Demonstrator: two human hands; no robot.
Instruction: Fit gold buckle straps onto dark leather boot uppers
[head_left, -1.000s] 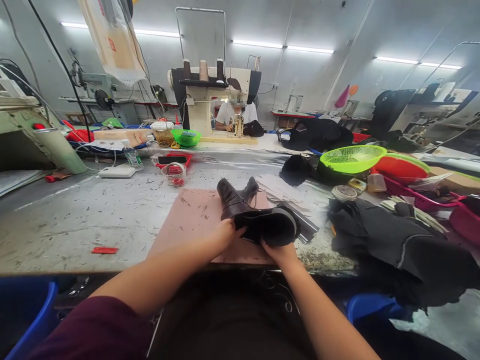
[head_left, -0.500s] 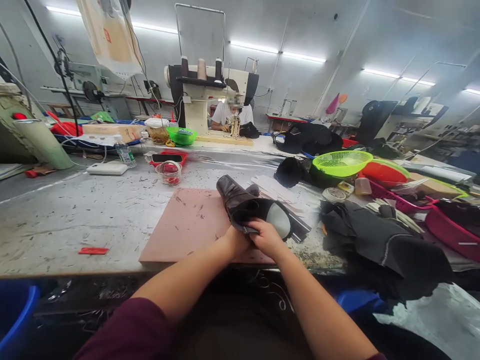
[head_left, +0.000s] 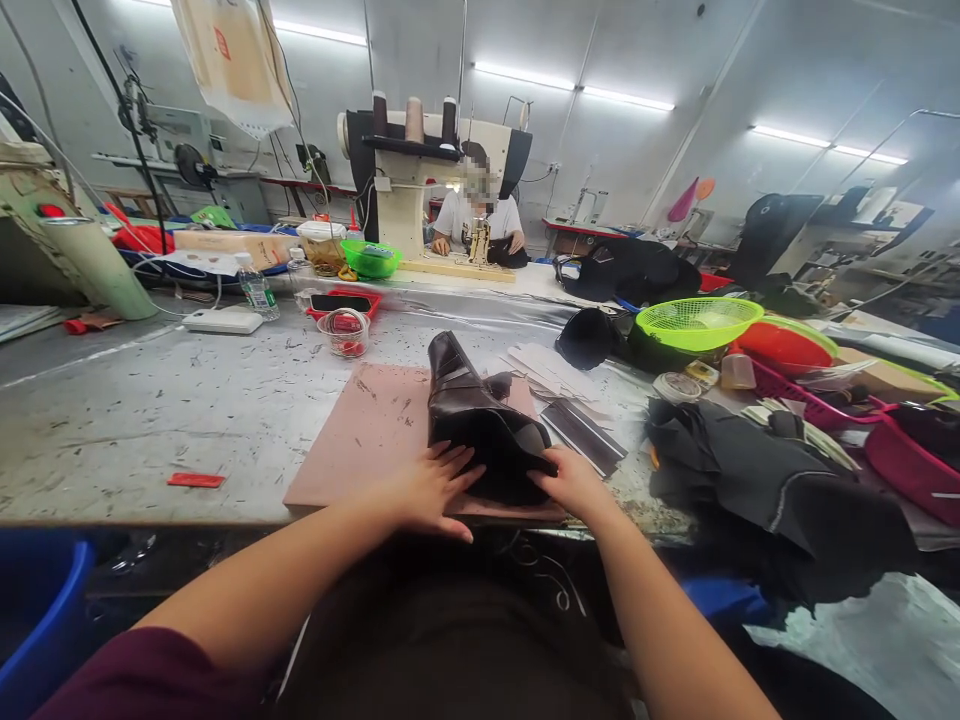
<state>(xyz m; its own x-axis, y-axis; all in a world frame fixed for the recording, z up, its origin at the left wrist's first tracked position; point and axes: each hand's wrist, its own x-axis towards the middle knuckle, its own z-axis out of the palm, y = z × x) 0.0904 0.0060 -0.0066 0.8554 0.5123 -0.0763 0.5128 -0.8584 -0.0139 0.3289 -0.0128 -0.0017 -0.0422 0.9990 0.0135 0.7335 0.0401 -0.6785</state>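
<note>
A dark brown leather boot upper (head_left: 466,388) with a black inside lies on the pinkish board (head_left: 337,430), its wide opening towards me. My left hand (head_left: 429,492) rests flat on the near left part of the opening, fingers spread. On the opposite side, my right hand (head_left: 576,484) pinches the rim between thumb and fingers. Just right of the upper lie dark strips with pale lines (head_left: 589,438), and pale paper-like pieces (head_left: 559,375) lie behind them.
Black cut pieces (head_left: 735,470) are heaped at right, near a lime-green basket (head_left: 697,325). A clear tub (head_left: 345,333) and red tray (head_left: 367,303) stand behind the board. A red strip (head_left: 196,480) lies left. Across the bench, a person (head_left: 487,225) sits at a sewing machine (head_left: 397,200).
The upper has turned and now lies lower, its opening facing me. My left hand has let go of the gathered edge and spread out; my right hand has moved right along the rim.
</note>
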